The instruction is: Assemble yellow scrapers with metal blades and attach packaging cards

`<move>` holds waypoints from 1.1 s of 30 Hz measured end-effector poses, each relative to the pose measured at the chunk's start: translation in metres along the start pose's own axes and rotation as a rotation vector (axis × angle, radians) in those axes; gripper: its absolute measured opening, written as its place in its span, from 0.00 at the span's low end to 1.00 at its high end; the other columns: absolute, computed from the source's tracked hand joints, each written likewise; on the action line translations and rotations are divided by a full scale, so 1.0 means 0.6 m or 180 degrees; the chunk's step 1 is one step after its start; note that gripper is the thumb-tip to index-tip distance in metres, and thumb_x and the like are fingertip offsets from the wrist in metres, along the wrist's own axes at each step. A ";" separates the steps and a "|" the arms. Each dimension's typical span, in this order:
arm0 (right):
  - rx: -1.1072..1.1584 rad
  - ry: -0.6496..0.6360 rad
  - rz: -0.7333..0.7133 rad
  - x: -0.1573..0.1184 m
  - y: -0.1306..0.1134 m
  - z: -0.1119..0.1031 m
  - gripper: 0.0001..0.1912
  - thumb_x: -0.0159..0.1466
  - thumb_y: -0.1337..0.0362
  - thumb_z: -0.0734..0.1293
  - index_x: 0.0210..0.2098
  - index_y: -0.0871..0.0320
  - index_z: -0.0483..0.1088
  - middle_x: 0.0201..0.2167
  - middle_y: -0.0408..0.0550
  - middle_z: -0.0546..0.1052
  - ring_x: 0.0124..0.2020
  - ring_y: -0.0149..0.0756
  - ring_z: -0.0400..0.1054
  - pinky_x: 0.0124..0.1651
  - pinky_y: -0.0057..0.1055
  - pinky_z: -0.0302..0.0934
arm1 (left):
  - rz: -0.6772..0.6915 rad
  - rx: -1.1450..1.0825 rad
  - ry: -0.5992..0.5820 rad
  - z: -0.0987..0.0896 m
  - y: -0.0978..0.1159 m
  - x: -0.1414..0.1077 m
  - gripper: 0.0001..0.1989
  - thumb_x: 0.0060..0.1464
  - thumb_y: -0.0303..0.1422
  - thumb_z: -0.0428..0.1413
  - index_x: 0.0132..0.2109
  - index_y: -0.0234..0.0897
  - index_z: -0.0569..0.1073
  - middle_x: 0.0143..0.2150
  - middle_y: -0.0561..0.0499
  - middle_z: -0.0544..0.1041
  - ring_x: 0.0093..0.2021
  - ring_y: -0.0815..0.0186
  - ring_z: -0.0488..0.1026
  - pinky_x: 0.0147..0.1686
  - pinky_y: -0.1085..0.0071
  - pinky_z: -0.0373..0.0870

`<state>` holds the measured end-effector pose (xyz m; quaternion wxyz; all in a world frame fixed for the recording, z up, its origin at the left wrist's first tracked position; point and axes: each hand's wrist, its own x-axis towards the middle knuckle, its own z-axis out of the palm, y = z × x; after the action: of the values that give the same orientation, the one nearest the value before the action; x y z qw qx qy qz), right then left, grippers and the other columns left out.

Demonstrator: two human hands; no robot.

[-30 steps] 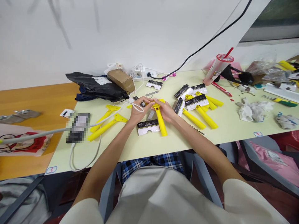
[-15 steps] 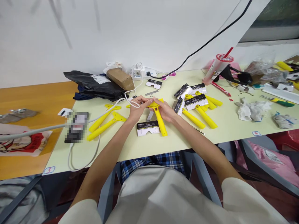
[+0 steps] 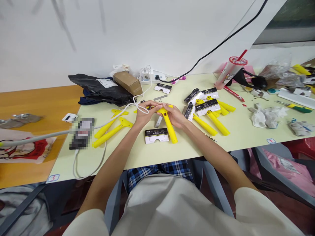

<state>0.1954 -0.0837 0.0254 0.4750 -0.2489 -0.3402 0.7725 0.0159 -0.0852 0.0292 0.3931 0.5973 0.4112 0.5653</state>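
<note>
Both my hands are closed on the head of a yellow scraper (image 3: 169, 128), whose handle points down toward me. My left hand (image 3: 146, 114) grips the head from the left, my right hand (image 3: 175, 116) from the right, with the thumbs close together on top. The fingertips are partly hidden. Just below lies a black and white packaging card (image 3: 156, 135), and a small metal strip (image 3: 158, 122) shows between the hands. Left of my hands rest yellow scrapers (image 3: 112, 132) without cards. To the right, several yellow scrapers (image 3: 218, 123) lie with card sleeves (image 3: 208, 107) on their heads.
A white cable (image 3: 113, 119) runs past my left hand to a blurred phone-like device (image 3: 82, 132). Farther back are a black plastic bag (image 3: 98, 88), a brown box (image 3: 127, 82), a power strip (image 3: 151, 77) and a loose card (image 3: 162, 88). A tumbler (image 3: 230, 72) with a straw stands right.
The view has shifted very slightly. Both hands keep their hold on the yellow scraper's head, with hardly any visible movement of the fingers.
</note>
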 end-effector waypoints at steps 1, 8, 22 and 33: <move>0.0006 0.0054 -0.0005 -0.001 -0.002 0.001 0.06 0.70 0.65 0.79 0.39 0.58 0.79 0.43 0.50 0.85 0.45 0.38 0.80 0.54 0.34 0.81 | 0.0087 0.0090 0.0023 -0.001 0.000 0.000 0.15 0.54 0.47 0.75 0.36 0.41 0.87 0.44 0.44 0.89 0.46 0.55 0.86 0.53 0.56 0.82; 0.0189 0.0259 0.0081 -0.004 -0.014 0.007 0.06 0.78 0.69 0.70 0.44 0.61 0.80 0.39 0.50 0.85 0.40 0.34 0.81 0.50 0.27 0.81 | 0.0991 0.0763 -0.0070 -0.012 -0.011 0.002 0.08 0.63 0.44 0.71 0.42 0.48 0.90 0.45 0.46 0.90 0.50 0.54 0.86 0.59 0.50 0.79; 0.0451 0.0450 0.0353 -0.001 -0.028 0.003 0.10 0.81 0.70 0.65 0.46 0.64 0.79 0.41 0.53 0.85 0.37 0.33 0.81 0.45 0.24 0.81 | 0.1657 0.2104 -0.0838 -0.055 -0.024 0.019 0.09 0.63 0.44 0.68 0.47 0.50 0.89 0.54 0.44 0.89 0.54 0.49 0.81 0.60 0.42 0.75; 0.0361 0.0381 0.0425 0.002 -0.034 -0.002 0.08 0.80 0.67 0.69 0.46 0.65 0.79 0.38 0.50 0.84 0.32 0.31 0.79 0.42 0.22 0.79 | 0.1677 0.2354 -0.1088 -0.058 -0.022 0.013 0.13 0.72 0.39 0.58 0.55 0.51 0.87 0.58 0.42 0.86 0.58 0.48 0.79 0.62 0.44 0.76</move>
<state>0.2074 -0.0758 0.0398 0.4553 -0.2894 -0.2497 0.8041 -0.0196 -0.0733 0.0211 0.0598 0.8651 0.3489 0.3554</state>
